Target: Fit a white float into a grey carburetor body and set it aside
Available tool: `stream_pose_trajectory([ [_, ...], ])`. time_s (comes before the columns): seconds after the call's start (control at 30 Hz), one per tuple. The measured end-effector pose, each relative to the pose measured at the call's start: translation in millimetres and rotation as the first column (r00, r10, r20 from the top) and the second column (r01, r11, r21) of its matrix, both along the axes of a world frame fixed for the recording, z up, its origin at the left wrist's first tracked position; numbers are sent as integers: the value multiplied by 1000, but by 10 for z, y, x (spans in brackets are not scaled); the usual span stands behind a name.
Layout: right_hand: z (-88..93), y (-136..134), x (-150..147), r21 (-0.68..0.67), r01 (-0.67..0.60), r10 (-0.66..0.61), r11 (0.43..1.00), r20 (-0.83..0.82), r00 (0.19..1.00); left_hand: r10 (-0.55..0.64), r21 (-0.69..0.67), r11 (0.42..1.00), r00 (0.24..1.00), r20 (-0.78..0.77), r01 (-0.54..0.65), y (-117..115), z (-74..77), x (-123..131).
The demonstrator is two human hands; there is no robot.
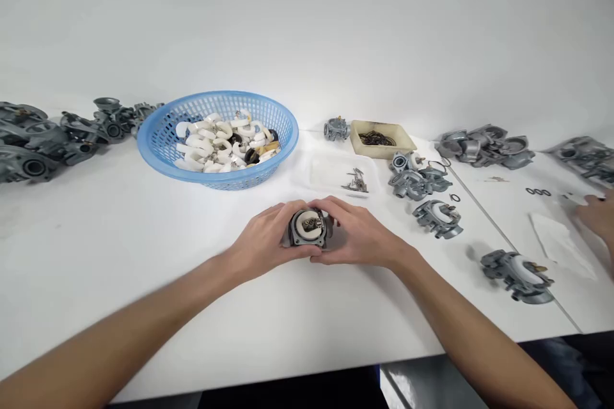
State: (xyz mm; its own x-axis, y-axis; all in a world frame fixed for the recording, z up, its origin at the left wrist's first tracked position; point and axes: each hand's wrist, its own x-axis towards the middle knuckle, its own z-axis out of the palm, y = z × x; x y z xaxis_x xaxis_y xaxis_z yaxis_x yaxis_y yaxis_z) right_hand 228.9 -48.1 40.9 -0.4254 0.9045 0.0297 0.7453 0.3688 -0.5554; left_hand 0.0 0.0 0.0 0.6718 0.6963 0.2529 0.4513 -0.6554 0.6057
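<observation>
1. Carburetor body: small grey cast-metal housing, round open face turned up toward the wearer, white ring and a bit of brassy hardware inside. It sits low over the white table, front centre, between both hands.
2. Left hand: fingers curled round the housing's left side, thumb along its near edge; grasping it.
3. Right hand: closed round the right side, fingers over the top; also grasping the same part.
4. Just behind: clear shallow tray with a small heap of metal screws.
5. Back left: blue plastic mesh basket, filled with white curved plastic pieces.
6. Right: more grey castings, a beige tray of dark rings.
7. Far right edge: another person's hand on the table.
</observation>
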Motion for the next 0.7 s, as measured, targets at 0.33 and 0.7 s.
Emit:
stream_pose_trajectory([
  [0.33, 2, 71, -62, 51, -2, 2, 999, 2, 1000, 16, 24, 1000, 1000, 17, -16, 6, -78, -35],
  [0.7, 746, -347, 1861, 230, 605, -603, 762, -86, 793, 37, 71, 997, 999, 23, -39, 11, -99, -27],
])
